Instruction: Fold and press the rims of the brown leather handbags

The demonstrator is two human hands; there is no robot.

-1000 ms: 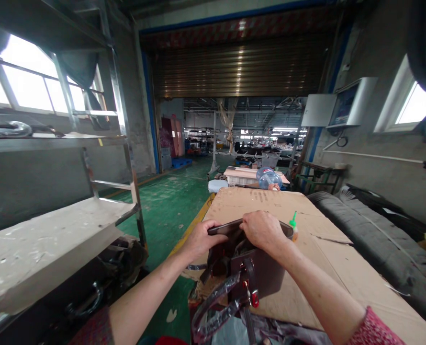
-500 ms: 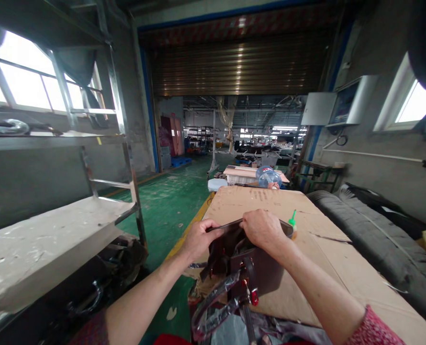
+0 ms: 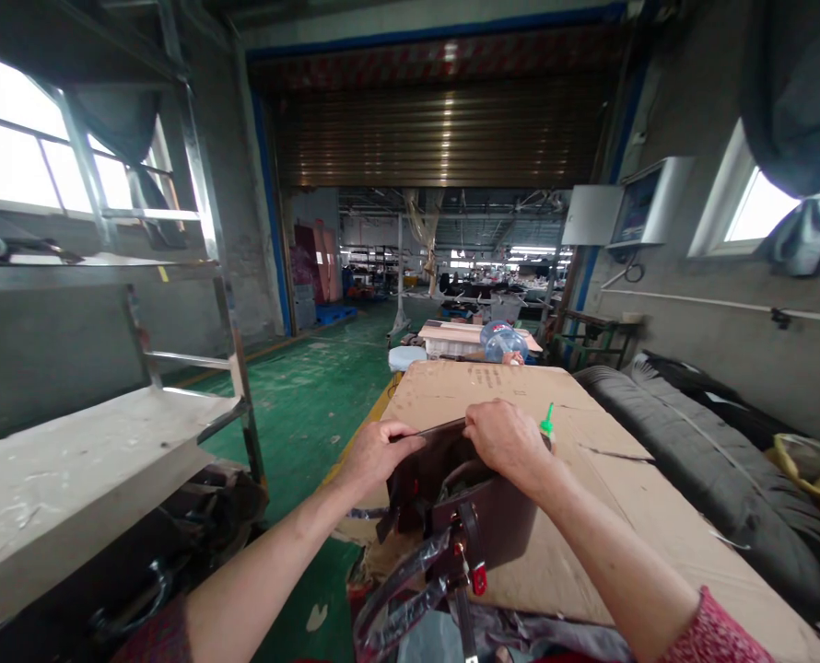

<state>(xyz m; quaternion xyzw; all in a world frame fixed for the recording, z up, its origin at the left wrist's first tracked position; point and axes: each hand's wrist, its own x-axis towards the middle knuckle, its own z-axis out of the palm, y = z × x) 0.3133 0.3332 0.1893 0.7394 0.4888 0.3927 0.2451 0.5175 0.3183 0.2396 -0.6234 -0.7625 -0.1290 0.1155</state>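
Note:
A dark brown handbag point(image 3: 507, 520) stands at the near end of the cardboard-topped table point(image 3: 610, 525), its mouth gaping upward. My left hand point(image 3: 375, 456) pinches the bag's far rim at its left corner, thumb inside the fold. Farther right, my right hand point(image 3: 503, 437) is closed over the same rim, its fingertips partly hidden. Plastic-wrapped handles point(image 3: 406, 575) hang down on the near side, beside a red tag point(image 3: 479, 579). Just beyond my right hand is a small bottle with a green nozzle point(image 3: 546, 422).
Metal shelving point(image 3: 234, 368) rises on the left along the green floor point(image 3: 278, 396). Dark rolled material point(image 3: 693, 460) lies right of the table. Past its far end are a clear blue water jug point(image 3: 503, 343) and a white stool point(image 3: 407, 357).
The view has swung slightly right, so the surroundings sit farther left. Both hands keep their grip on the bag's rim; the bag's mouth has shifted only slightly.

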